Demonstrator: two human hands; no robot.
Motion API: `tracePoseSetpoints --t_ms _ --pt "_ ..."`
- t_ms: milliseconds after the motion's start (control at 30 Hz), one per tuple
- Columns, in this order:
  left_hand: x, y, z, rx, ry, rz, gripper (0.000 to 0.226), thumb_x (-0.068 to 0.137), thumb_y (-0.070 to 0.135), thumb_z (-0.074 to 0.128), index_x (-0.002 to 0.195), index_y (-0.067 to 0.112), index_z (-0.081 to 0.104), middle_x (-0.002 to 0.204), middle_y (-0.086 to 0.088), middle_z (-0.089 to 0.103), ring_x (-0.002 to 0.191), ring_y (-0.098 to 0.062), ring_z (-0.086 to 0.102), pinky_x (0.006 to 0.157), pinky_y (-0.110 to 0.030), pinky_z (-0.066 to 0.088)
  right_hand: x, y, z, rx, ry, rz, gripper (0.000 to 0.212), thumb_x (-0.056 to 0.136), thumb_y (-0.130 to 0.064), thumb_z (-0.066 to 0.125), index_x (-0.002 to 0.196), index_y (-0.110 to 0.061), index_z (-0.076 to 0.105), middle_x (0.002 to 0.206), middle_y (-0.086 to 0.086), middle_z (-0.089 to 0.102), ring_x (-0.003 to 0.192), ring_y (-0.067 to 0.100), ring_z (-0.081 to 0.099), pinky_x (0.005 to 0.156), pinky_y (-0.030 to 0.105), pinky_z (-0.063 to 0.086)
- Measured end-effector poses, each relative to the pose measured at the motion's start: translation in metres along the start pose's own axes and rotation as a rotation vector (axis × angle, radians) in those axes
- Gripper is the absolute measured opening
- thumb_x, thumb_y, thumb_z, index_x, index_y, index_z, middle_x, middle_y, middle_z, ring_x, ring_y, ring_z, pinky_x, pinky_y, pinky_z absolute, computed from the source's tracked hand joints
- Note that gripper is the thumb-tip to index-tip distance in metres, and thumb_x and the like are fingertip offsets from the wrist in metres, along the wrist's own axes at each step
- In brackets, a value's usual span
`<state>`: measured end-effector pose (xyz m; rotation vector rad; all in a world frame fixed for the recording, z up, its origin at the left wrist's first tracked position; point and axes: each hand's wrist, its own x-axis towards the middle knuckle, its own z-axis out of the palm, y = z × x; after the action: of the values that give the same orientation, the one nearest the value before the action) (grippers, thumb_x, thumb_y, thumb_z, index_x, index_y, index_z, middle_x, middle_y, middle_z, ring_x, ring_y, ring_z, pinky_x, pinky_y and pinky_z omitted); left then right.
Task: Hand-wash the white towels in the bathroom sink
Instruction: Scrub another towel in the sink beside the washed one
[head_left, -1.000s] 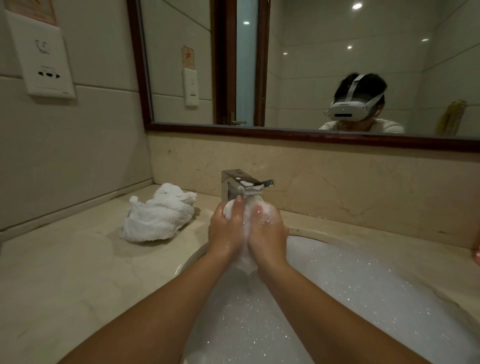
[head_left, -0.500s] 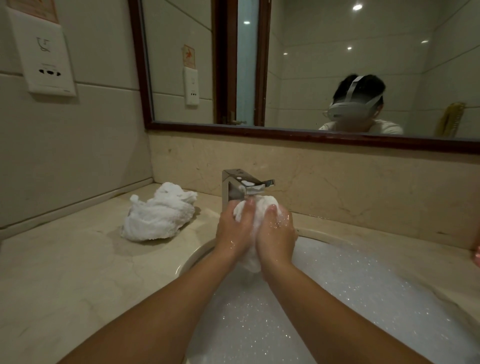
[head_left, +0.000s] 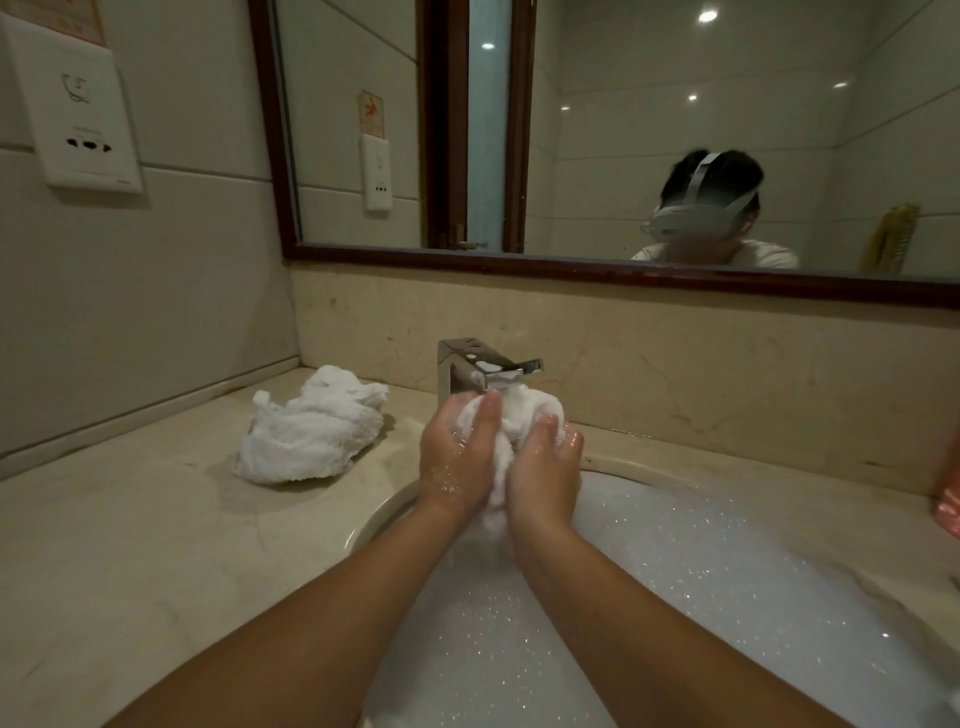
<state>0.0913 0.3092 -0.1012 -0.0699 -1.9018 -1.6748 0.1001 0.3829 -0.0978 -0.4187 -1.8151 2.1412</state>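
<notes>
A wet, soapy white towel (head_left: 511, 415) is bunched between both hands above the far rim of the sink (head_left: 379, 512), just under the faucet spout. My left hand (head_left: 460, 457) grips its left side with the fingers curled round it. My right hand (head_left: 545, 470) grips the right side, and a tail of cloth hangs down between my wrists. The basin holds foamy water (head_left: 675, 571). A second white towel (head_left: 311, 428) lies crumpled on the counter to the left of the sink.
A chrome faucet (head_left: 472, 369) stands right behind my hands. The marble counter (head_left: 130, 545) spreads left to a tiled wall with a socket plate (head_left: 78, 109). A wood-framed mirror (head_left: 597, 270) hangs above the backsplash. A pink object (head_left: 948, 506) sits at the right edge.
My hands have risen a little toward the spout and shifted against each other. More of the towel now bulges out above my fingers.
</notes>
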Motion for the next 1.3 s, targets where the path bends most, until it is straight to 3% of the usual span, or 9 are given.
tracePoseSetpoints --t_ms 133,300,500,633,800,1067,1300 --pt "0.0053 -0.0022 -0.0012 -0.081 0.068 -0.088 0.032 0.099 0.056 0.061 0.099 0.027 0.074 0.091 0.005 0.078 0.091 -0.012 0.073 0.085 -0.037 0.059 0.0029 0.0042 0.0050 -0.049 -0.073 -0.002 0.051 0.108 -0.059 0.036 0.150 -0.033 0.050 0.139 0.013 0.059 0.121 0.032 0.061 0.105 0.047 0.051" --pt "0.0038 -0.0016 0.0014 -0.084 0.074 -0.134 0.048 0.092 0.067 0.054 0.103 0.024 0.074 0.092 0.004 0.077 0.092 -0.014 0.073 0.082 -0.034 0.057 0.0048 0.0033 0.0001 -0.041 -0.098 -0.002 0.051 0.108 -0.057 0.036 0.148 -0.029 0.050 0.134 0.011 0.061 0.112 0.028 0.062 0.100 0.043 0.051" --pt "0.0024 0.0016 0.0029 -0.026 0.081 -0.181 0.038 0.106 0.054 0.045 0.088 0.029 0.068 0.090 0.003 0.074 0.089 -0.015 0.069 0.079 -0.035 0.053 0.0052 0.0042 0.0004 -0.033 -0.093 0.003 0.049 0.110 -0.053 0.037 0.151 -0.029 0.050 0.142 0.011 0.057 0.107 0.024 0.057 0.091 0.034 0.044" --pt "0.0030 0.0019 0.0029 -0.033 0.083 -0.195 0.029 0.105 0.054 0.048 0.082 0.040 0.059 0.087 0.016 0.066 0.086 -0.001 0.061 0.084 -0.035 0.050 0.0016 0.0044 0.0013 -0.074 -0.085 -0.013 0.048 0.111 -0.052 0.037 0.155 -0.034 0.046 0.151 0.014 0.048 0.116 0.027 0.055 0.092 0.033 0.039" --pt "0.0057 -0.0009 0.0017 -0.013 0.069 -0.190 0.030 0.104 0.057 0.050 0.084 0.039 0.063 0.092 0.010 0.072 0.094 -0.014 0.069 0.093 -0.044 0.057 -0.0008 0.0044 0.0014 -0.072 -0.081 -0.014 0.046 0.111 -0.051 0.037 0.153 -0.036 0.048 0.149 0.014 0.045 0.103 0.021 0.049 0.092 0.036 0.044" --pt "0.0050 0.0017 0.0011 -0.022 0.090 -0.207 0.026 0.102 0.051 0.057 0.088 0.031 0.065 0.089 0.005 0.073 0.089 -0.018 0.071 0.083 -0.041 0.058 -0.0012 0.0017 0.0023 -0.084 -0.074 0.025 0.045 0.111 -0.052 0.036 0.151 -0.036 0.049 0.145 0.015 0.045 0.103 0.026 0.055 0.092 0.042 0.051" --pt "0.0029 0.0062 0.0005 -0.023 0.111 -0.219 0.025 0.102 0.049 0.059 0.082 0.033 0.059 0.087 0.009 0.069 0.086 -0.014 0.068 0.088 -0.045 0.058 -0.0023 0.0024 0.0024 -0.096 -0.079 0.009 0.044 0.111 -0.050 0.036 0.150 -0.035 0.050 0.145 0.015 0.045 0.105 0.025 0.053 0.098 0.043 0.051"
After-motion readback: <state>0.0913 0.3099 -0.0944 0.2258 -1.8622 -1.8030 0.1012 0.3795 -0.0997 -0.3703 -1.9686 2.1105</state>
